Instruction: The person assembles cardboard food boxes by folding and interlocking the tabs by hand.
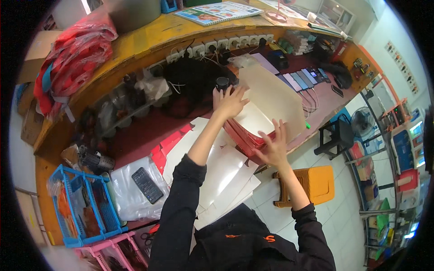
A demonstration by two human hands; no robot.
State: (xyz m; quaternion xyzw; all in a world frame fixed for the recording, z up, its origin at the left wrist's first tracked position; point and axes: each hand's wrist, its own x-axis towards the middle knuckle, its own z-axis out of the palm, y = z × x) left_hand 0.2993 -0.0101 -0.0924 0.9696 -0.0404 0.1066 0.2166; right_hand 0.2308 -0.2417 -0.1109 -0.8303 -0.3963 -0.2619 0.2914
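The left hand (229,105), fingers spread, lies at the left edge of a folded red-and-cream card stack (272,100) on the maroon desk (132,147); the right hand (274,148), fingers apart, is at its near edge, beside flat white sheets (212,178).

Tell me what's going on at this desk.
A person has both hands at a folded box, pale inside and red outside, with a large flap standing up. The left hand is over its left edge and the right hand is at its right side, fingers spread; firm contact is hard to tell. Flat white sheets lie nearer the person, and a dark phone rests on clear plastic to the left.
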